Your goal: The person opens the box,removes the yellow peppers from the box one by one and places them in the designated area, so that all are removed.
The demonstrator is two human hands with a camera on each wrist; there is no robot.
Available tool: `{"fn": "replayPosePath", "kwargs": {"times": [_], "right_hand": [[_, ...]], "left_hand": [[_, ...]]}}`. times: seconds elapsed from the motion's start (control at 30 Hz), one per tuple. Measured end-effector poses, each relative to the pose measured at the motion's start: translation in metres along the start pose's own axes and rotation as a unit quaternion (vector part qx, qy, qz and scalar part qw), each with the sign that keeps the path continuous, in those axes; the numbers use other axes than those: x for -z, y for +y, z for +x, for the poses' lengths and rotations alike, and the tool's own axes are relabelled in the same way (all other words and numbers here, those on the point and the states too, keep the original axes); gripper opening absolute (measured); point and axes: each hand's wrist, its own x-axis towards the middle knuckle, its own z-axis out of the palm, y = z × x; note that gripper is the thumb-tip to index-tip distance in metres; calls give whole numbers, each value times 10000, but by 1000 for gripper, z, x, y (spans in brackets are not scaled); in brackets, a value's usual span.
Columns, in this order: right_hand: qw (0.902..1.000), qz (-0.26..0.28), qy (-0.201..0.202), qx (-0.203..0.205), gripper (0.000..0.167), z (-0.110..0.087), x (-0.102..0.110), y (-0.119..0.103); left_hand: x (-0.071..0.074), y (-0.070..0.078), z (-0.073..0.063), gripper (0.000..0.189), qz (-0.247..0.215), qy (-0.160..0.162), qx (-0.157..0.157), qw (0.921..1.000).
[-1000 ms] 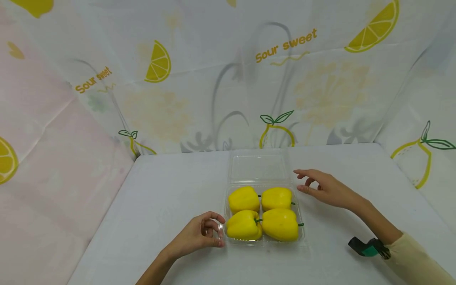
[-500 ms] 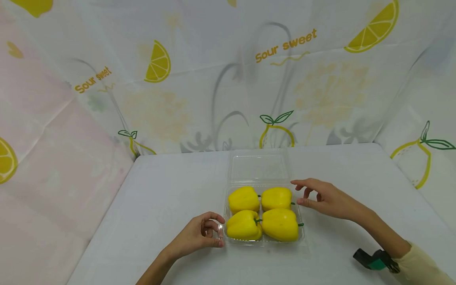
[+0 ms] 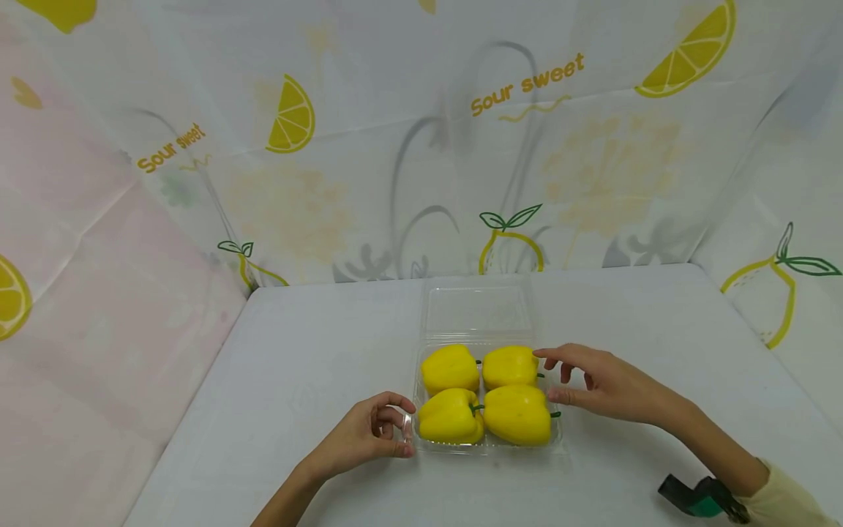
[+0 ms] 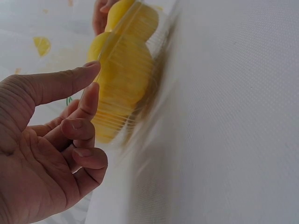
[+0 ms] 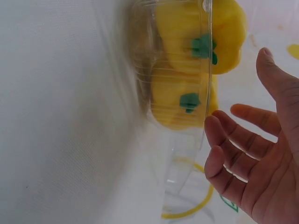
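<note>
A clear plastic clamshell box (image 3: 454, 449) sits on the table with its lid (image 3: 478, 310) folded back flat behind it. Several yellow bell peppers with green stems fill it, two in the back row, like this rear left pepper (image 3: 450, 368), and two in front, like this front right pepper (image 3: 516, 415). My left hand (image 3: 370, 430) pinches the box's left rim between thumb and fingertips, beside the front left pepper (image 4: 122, 70). At the right rim my right hand (image 3: 598, 380) has its fingers loosely bent and its thumb apart, fingertips near the rear right pepper (image 5: 182, 95).
A white cloth covers the table (image 3: 329, 344). Behind it hangs a fabric backdrop (image 3: 369, 183) printed with lemons, and similar fabric stands at both sides. A black and green device (image 3: 701, 498) is strapped to the right wrist, by a pale sleeve (image 3: 784, 498).
My right hand has come down and slightly left, toward the person, from beside the lid to the box's right rim. The left hand, box and peppers have stayed in place.
</note>
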Motion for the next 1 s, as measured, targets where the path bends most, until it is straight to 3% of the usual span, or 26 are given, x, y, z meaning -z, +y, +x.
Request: {"fn": "replayPosePath", "kwargs": {"times": [0.37, 0.77, 1.0], "right_hand": [[9995, -133, -33, 275, 56, -6, -6, -11], [9994, -327, -123, 46, 58, -7, -12, -20], [9985, -518, -22, 196, 59, -8, -17, -24]], "left_hand": [[0, 1, 0, 48, 15, 8, 71, 10000], [0, 1, 1, 50, -92, -25, 59, 9999], [0, 1, 0, 50, -134, -41, 40, 9999]]}}
